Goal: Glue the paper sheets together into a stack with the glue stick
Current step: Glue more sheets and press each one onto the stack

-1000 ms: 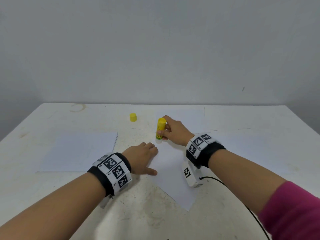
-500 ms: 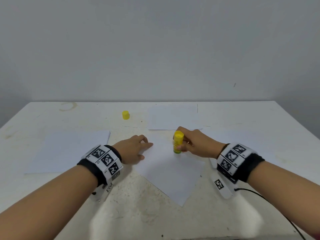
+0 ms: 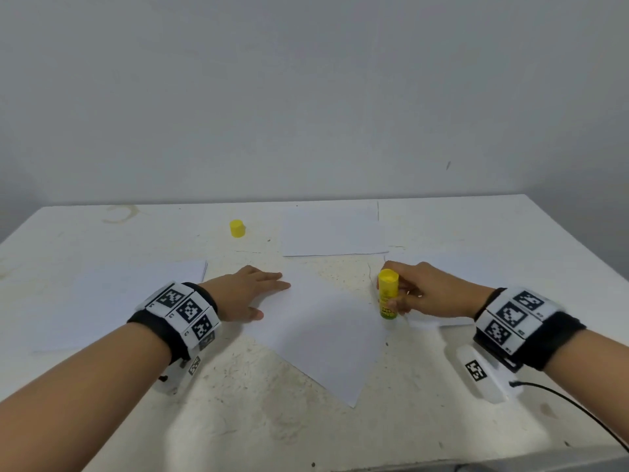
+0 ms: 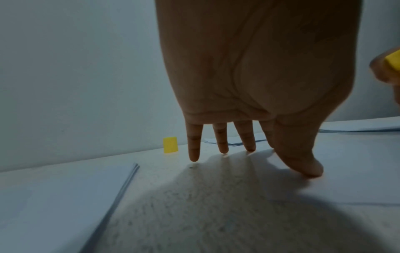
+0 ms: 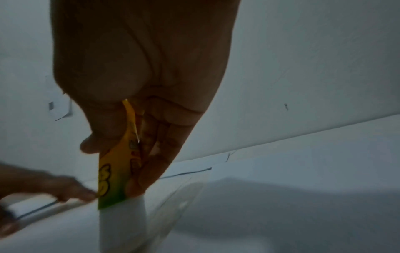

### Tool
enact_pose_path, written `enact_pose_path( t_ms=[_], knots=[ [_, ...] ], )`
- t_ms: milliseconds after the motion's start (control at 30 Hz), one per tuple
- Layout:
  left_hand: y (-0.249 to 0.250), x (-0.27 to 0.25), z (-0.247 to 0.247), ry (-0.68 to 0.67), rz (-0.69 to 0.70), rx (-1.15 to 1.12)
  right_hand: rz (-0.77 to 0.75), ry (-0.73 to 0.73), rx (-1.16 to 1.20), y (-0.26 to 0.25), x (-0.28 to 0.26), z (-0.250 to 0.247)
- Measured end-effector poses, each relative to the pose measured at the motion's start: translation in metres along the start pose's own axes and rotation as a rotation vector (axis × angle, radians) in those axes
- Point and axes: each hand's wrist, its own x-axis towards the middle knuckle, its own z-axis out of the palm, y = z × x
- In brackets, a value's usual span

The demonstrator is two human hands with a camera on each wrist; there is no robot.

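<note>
Right hand [image 3: 432, 290] grips the glue stick [image 3: 388, 298] upright, thumb and fingers curled round its barrel, white tip down on the centre sheet [image 3: 320, 338] at that sheet's right corner. In the right wrist view the tip [image 5: 122, 220] meets the paper; motion blur there, so contact pressure is unclear. Left hand [image 3: 248, 291] lies flat, fingers straight and slightly spread, holding nothing; fingertips [image 4: 193, 154] and thumb press down at the left corner of the centre sheet, little finger touching bare table beside it. The centre sheet sits rotated, diamond-wise, one corner pointing at the near edge of the table [image 3: 238, 420]. A stack [image 3: 112, 301] of sheets lies on the left side of the table, just left of the left hand; layered edges show in the left wrist view [image 4: 121, 188]. Another sheet [image 3: 332, 233] lies toward the far edge, middle. More paper [image 3: 452, 267] lies under and beyond the right hand on the right side. Yellow cap [image 3: 237, 228] stands alone near the far edge, left of the far sheet, well apart from the stick. Both wrists carry marker bands; a black cable [image 3: 578, 410] runs off from the right wrist unit toward the near right corner.
</note>
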Motion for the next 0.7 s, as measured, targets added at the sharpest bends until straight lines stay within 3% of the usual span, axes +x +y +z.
enact_pose_path(
  t_ms=[67,233,300,433,567,700],
  knots=[
    [-0.003,-0.004,0.002,0.018,0.005,-0.005,0.017,0.063,0.198,-0.002,0.002,-0.01],
    [-0.007,-0.015,0.015,0.044,-0.054,-0.024,-0.068,0.504,0.98,-0.027,0.024,-0.029],
    [-0.006,-0.019,0.021,0.019,-0.096,-0.024,0.001,0.612,1.171,-0.04,0.045,-0.028],
    [-0.003,-0.025,0.028,-0.102,-0.142,-0.059,0.185,0.531,1.389,-0.059,0.09,-0.009],
    [-0.007,-0.022,0.035,-0.125,-0.149,-0.136,0.151,0.372,1.563,-0.078,0.133,0.02],
    [-0.008,-0.016,0.04,-0.126,-0.162,-0.159,0.139,0.17,1.366,-0.098,0.173,0.045]
  ],
)
